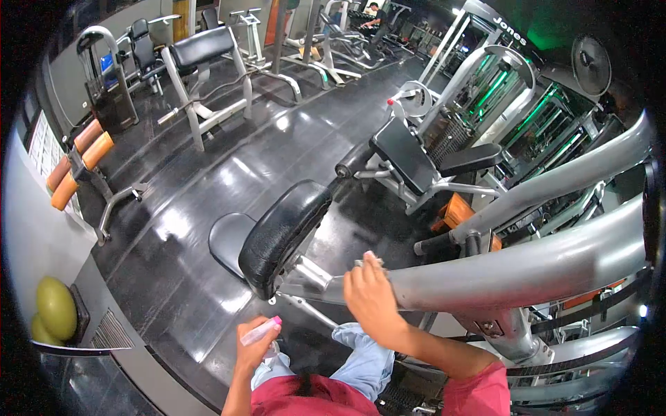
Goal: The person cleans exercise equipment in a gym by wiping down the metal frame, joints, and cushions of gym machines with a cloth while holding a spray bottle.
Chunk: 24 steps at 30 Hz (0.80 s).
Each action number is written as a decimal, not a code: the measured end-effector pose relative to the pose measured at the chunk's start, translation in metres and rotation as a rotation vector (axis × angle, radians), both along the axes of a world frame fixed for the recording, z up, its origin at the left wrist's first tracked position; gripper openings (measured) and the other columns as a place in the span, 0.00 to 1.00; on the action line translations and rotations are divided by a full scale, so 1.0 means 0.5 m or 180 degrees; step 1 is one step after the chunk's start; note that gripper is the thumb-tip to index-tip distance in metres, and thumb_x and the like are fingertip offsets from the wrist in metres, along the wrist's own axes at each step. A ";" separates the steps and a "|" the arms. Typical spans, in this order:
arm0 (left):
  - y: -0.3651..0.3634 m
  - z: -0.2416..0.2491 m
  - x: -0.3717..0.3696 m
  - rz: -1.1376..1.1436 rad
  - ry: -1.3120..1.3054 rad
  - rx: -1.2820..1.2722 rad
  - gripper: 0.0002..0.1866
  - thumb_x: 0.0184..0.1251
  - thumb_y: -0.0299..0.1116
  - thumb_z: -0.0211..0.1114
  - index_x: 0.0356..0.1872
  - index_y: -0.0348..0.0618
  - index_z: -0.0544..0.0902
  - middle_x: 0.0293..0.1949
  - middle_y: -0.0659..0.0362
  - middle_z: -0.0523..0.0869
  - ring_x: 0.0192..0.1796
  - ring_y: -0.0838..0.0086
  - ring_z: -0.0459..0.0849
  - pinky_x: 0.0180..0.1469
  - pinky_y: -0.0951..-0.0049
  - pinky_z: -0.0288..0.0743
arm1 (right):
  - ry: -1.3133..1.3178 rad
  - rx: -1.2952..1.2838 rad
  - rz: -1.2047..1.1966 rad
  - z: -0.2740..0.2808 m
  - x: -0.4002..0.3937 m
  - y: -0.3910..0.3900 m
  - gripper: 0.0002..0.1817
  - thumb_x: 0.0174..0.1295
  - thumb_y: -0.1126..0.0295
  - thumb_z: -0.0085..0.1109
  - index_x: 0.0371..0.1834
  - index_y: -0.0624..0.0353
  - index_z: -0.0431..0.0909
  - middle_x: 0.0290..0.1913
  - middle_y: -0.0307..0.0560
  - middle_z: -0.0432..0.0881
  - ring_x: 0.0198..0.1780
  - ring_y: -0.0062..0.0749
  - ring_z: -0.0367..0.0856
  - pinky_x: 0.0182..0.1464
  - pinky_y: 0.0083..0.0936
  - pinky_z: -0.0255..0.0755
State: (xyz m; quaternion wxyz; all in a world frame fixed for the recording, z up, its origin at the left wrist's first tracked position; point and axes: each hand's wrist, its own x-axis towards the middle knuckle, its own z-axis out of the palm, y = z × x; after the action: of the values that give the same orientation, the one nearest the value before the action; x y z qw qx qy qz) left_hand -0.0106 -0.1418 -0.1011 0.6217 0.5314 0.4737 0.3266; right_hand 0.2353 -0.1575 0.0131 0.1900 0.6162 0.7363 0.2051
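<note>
My left hand [257,341] is wrapped round a small clear spray bottle [261,331] with a pink top, low in the middle of the view. To its right, my right hand [370,291] lies against the thick silver tube [499,277] of a gym machine, near its left end. A bit of greyish cloth [379,263] shows at the fingertips of this hand. Just left of the tube is the machine's black padded backrest [284,232], with a round-edged black seat [232,239] beyond it.
A black bench [404,154] stands ahead on the right. Farther back on the left is a preacher-curl bench [202,47] with a bar. Orange rollers [64,191] and green balls [57,307] are at the left. A person [378,19] sits far back.
</note>
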 end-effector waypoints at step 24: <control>0.031 -0.016 -0.009 -0.0202 -0.0020 0.0259 0.14 0.61 0.39 0.71 0.29 0.35 0.85 0.22 0.62 0.79 0.20 0.81 0.77 0.21 0.78 0.66 | 0.0629 -0.0612 0.0624 -0.113 -0.002 -0.061 0.08 0.49 0.65 0.59 0.25 0.52 0.86 0.35 0.39 0.84 0.53 0.32 0.73 0.48 0.30 0.63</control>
State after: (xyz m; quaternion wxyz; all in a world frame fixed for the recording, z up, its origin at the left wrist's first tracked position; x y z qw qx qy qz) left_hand -0.0152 -0.1262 -0.1088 0.6111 0.5700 0.4409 0.3274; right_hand 0.2345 -0.1878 -0.0435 0.1538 0.5375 0.8242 0.0898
